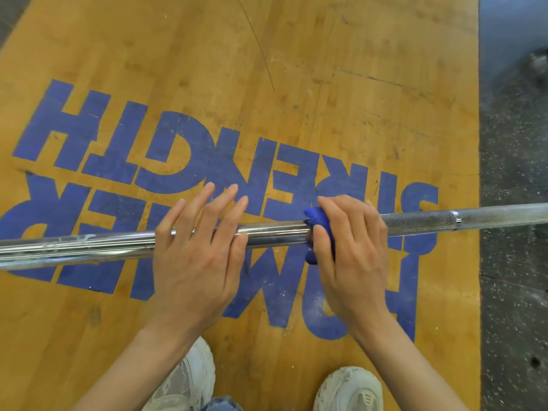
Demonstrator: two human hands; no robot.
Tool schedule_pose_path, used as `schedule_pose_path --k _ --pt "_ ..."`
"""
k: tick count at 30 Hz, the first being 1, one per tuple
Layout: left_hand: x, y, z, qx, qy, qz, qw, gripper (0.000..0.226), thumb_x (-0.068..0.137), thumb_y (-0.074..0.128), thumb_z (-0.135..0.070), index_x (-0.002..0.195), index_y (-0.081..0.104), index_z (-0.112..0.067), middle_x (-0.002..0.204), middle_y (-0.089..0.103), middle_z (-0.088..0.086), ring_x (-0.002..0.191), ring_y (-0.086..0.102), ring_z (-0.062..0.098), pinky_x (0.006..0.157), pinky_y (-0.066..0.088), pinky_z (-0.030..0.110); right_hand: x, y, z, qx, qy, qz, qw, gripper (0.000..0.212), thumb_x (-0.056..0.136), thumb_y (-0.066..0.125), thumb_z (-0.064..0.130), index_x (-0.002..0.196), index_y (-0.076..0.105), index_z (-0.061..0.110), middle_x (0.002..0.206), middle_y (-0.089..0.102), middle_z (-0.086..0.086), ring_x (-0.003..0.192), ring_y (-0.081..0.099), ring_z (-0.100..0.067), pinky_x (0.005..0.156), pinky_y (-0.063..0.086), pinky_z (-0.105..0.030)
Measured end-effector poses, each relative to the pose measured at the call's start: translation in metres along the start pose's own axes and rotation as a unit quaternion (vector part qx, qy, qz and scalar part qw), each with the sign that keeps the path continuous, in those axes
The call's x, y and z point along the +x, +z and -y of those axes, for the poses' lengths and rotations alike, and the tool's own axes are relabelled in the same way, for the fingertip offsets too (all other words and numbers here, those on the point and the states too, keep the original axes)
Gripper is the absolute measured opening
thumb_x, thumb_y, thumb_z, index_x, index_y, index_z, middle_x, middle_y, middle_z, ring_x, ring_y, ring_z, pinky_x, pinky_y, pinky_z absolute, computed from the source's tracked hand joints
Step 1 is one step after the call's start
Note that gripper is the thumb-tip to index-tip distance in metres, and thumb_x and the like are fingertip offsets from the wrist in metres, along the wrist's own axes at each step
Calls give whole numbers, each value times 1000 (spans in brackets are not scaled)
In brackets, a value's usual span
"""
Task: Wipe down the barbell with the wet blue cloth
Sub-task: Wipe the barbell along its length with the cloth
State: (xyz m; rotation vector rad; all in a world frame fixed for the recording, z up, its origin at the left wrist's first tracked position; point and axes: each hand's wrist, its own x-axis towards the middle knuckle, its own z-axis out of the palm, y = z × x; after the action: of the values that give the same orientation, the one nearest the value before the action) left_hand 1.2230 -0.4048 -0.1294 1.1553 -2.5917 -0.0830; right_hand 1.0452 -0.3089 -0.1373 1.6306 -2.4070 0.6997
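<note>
crosswise, the bar (pixel 267 235) runs left to right in front of the person, above the wooden platform (pixel 296 84). the right hand (pixel 353 250) grips the cloth (pixel 318 221) around the bar, fingers curled over it, where the smooth stretch meets the knurling. the left hand (pixel 198 250) rests on the smooth part just beside it, fingers straight and slightly spread. any wipe must likely slide along that axis, and the right hand alone has the cloth.

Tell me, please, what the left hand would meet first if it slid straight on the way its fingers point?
The left hand lies open across the barbell, fingers pointing away from the person. Past the fingertips the picture shows only the wooden floor with its blue lettering, lower than the bar; depth is unclear, but the way looks free.
</note>
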Motion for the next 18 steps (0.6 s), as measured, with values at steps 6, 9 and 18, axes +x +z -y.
schedule_pose_path --k 6,9,18 --pt "1 3 1 0 4 -17 1000 44 108 32 -29 136 63 -14 148 55 2 143 39 26 118 16 38 -1 19 53 34 -77 53 995 47 110 27 25 130 65 8 129 65 -4 127 56 -26 118 30 -46" --pt "1 3 2 -4 1 -13 1000 45 108 32 -29 136 64 -15 148 55 1 143 39 26 119 16 38 -4 7 13 -3 -44 19 999 47 110 25 26 128 65 7 126 65 -6 129 52 -26 122 24 -43" --pt "9 7 5 -14 5 -24 1000 47 109 28 -31 135 65 -14 148 55 2 142 40 27 117 19 39 9 2 10 -10 -69 52 996 45 110 29 28 129 64 7 126 65 -5 129 53 -26 123 22 -44"
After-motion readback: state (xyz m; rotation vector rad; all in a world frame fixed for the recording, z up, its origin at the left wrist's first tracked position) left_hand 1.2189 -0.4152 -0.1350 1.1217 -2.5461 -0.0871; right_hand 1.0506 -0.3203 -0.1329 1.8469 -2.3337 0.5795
